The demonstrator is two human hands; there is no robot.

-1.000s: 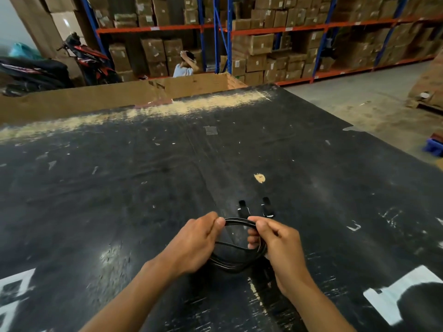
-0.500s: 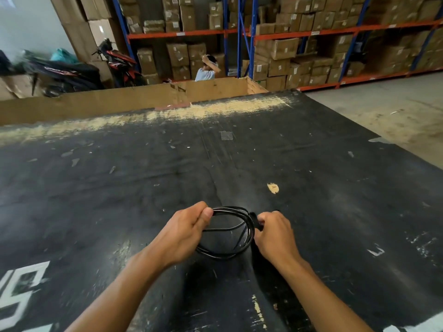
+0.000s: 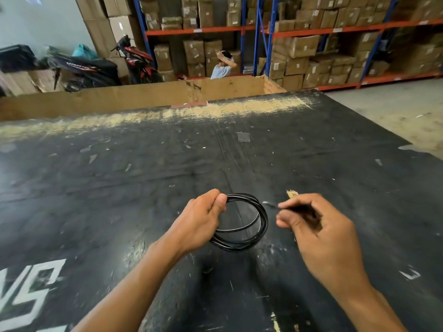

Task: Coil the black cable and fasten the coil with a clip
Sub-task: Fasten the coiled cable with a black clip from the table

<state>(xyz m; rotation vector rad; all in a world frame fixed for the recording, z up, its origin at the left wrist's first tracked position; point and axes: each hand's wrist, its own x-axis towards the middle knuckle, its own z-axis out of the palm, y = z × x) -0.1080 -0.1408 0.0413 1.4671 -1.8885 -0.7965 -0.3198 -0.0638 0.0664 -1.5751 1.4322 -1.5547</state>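
Note:
The black cable (image 3: 262, 221) is wound into a round coil of several loops, held just above the black tabletop (image 3: 143, 188). My left hand (image 3: 199, 224) pinches the coil's left side between thumb and fingers. My right hand (image 3: 318, 236) is a short way to the right of the coil, apart from it. Its fingertips are closed on a small black clip (image 3: 269, 204), which is blurred and points towards the coil. I see no clip on the coil itself.
A tan chip (image 3: 292, 194) marks the tabletop just beyond my right hand. A long cardboard wall (image 3: 143, 99) lines the table's far edge. The table's right edge (image 3: 383, 130) drops to a concrete floor. Shelves of boxes, motorbikes and a person (image 3: 221, 68) stand beyond.
My right hand has let go of the coil's right side and drawn away to the right with the clip pinched in it. My left hand keeps hold of the coil.

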